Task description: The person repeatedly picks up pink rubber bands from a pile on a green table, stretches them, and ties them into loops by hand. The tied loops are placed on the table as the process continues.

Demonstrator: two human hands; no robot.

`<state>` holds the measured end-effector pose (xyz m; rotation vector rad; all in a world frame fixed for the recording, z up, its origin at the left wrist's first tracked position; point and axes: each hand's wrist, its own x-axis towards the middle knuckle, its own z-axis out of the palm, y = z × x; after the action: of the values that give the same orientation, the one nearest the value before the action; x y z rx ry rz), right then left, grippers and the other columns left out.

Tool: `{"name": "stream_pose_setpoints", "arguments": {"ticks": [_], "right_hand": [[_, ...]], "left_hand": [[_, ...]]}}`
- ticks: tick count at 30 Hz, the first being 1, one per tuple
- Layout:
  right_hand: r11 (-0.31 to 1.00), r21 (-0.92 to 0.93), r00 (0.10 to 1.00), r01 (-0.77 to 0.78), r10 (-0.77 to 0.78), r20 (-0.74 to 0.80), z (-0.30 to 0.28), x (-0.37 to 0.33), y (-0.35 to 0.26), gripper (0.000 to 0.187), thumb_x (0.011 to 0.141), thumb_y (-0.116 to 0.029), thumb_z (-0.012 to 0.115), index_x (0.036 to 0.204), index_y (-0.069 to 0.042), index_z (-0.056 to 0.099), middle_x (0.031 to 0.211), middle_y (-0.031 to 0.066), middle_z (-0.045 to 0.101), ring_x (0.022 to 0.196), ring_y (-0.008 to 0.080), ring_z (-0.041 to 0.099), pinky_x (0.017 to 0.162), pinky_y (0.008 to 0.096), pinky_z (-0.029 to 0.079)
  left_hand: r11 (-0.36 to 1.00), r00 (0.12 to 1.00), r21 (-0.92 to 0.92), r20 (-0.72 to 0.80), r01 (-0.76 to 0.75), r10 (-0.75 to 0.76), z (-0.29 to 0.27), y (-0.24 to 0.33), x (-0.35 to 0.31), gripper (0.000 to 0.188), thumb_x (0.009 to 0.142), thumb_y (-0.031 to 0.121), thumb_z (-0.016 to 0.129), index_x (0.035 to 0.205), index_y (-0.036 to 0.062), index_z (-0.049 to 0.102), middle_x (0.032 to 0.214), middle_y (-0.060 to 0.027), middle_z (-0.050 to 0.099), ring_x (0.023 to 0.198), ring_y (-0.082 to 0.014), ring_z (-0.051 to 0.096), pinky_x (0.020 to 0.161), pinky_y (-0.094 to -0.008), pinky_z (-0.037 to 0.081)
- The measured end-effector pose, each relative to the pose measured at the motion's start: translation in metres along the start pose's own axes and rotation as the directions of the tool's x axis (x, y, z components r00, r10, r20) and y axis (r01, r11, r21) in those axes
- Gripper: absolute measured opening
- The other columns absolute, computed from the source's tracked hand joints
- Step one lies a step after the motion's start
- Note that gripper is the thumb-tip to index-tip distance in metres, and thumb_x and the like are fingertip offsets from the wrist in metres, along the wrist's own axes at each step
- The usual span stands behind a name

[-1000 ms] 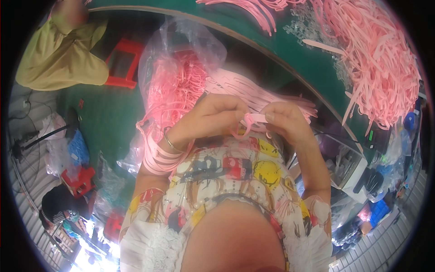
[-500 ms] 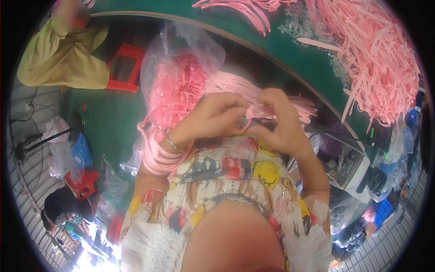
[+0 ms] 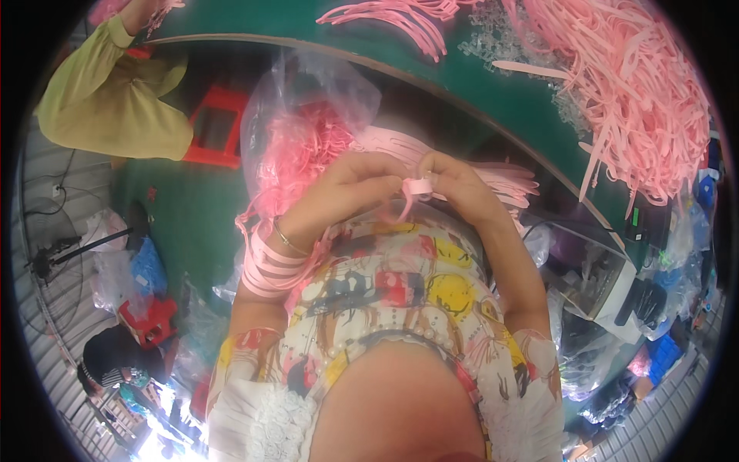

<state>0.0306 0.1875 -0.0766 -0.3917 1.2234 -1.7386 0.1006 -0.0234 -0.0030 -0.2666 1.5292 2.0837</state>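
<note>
A short pink strap (image 3: 418, 187), curled into a small loop with one end hanging down, sits between my hands above my lap. My left hand (image 3: 360, 179) pinches its left side with thumb and fingers. On the other side, the fingertips of my right hand (image 3: 456, 187) close on the strap. Several pink loops (image 3: 268, 266) hang around my left forearm, below a bracelet. Behind my hands lies a bundle of flat pink straps (image 3: 504, 179). Beside my left hand, a clear plastic bag (image 3: 308, 77) holds a tangle of thin pink strips (image 3: 304, 146).
A green table (image 3: 385, 38) curves across the far side, bearing a large pile of pink straps (image 3: 631, 92) and small clear plastic pieces (image 3: 508, 50). Red stools (image 3: 219, 127) stand at left. A co-worker in yellow-green (image 3: 115, 115) is at upper left. A box (image 3: 608, 300) stands at right.
My hands have come closer together, the right moving left and the fingers closing. The strap between them now shows as a folded loop. The co-worker's arm has reached up toward the table.
</note>
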Motion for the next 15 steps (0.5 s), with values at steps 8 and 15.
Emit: {"name": "stream_pose_setpoints", "arguments": {"ticks": [8,15], "right_hand": [[0.99,-0.066,0.991,0.123,-0.125,-0.038,-0.003,-0.012,-0.02,0.009,0.091,-0.014,0.057,0.091,-0.005,0.057,0.081,-0.001,0.055,0.079,0.0064,0.052,0.071,0.0219,0.042],[0.869,-0.408,0.957,0.28,-0.286,0.049,-0.009,-0.019,-0.037,0.01,0.09,-0.011,0.058,0.088,-0.001,0.058,0.083,0.0007,0.056,0.077,0.0088,0.05,0.07,0.0258,0.041]], "left_hand": [[0.998,0.998,0.015,0.002,-0.055,0.055,-0.013,-0.013,0.005,0.019,0.091,0.018,0.062,0.087,0.0006,0.065,0.073,-0.0037,0.064,0.064,-0.009,0.06,0.06,-0.0213,0.047],[0.997,0.999,0.064,-0.023,-0.037,0.039,-0.002,0.0,-0.006,0.021,0.089,0.016,0.06,0.076,0.0004,0.065,0.069,-0.0038,0.063,0.061,-0.0097,0.058,0.058,-0.023,0.045]]}}
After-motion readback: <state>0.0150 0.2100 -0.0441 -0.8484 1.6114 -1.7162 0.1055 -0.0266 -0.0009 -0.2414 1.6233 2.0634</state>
